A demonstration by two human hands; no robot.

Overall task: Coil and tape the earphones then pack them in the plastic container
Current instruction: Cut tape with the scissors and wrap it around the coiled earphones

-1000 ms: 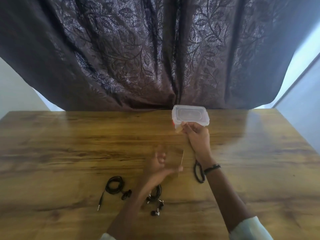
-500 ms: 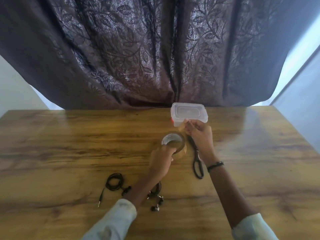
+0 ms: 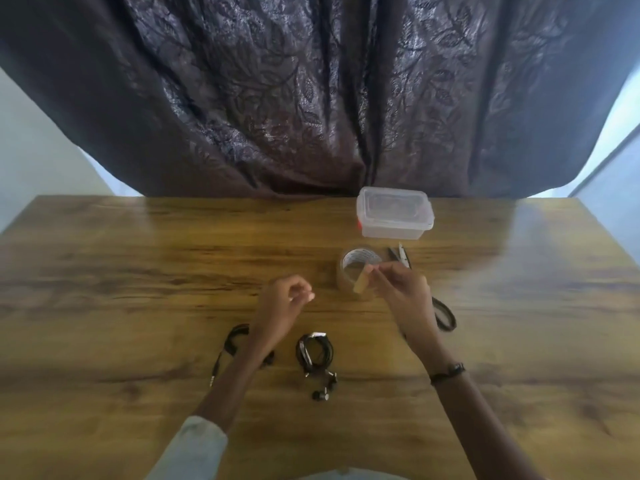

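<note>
Brown packing tape is what's in play: the right hand [image 3: 403, 289] pinches a short cut strip of tape [image 3: 362, 282] btwn thumb and fingertips, just in front of the tape roll [image 3: 356, 271], which sits on the wooden tabletop [image 3: 138, 271]. The left hand [image 3: 285, 299] hovers beside it, fingers loosely curled, its grip holding nothing I can make out.

Two sets of black earphones lie near the person's edge of the tabletop. The coiled earphones [image 3: 315, 353] sit btwn the two forearms, buds trailing toward the person, w/ something pale at the top of the coil, maybe tape already, can't tell. The second earphones [image 3: 233, 342] lie partly under the left forearm, jack sticking out to the left. Scissors [image 3: 443, 313] rest right of the roll, mostly hidden behind the right hand. The plastic container [image 3: 394, 218] stands at the far edge, lid on, well apart from the earphones.

Looks like the taping step: strip ready, not yet applied. Next move prob needs the left hand to lift and steady a coil while the right wraps the strip round the bundled wires w/o it folding on itself. Container lid has to come off before packing.
</note>
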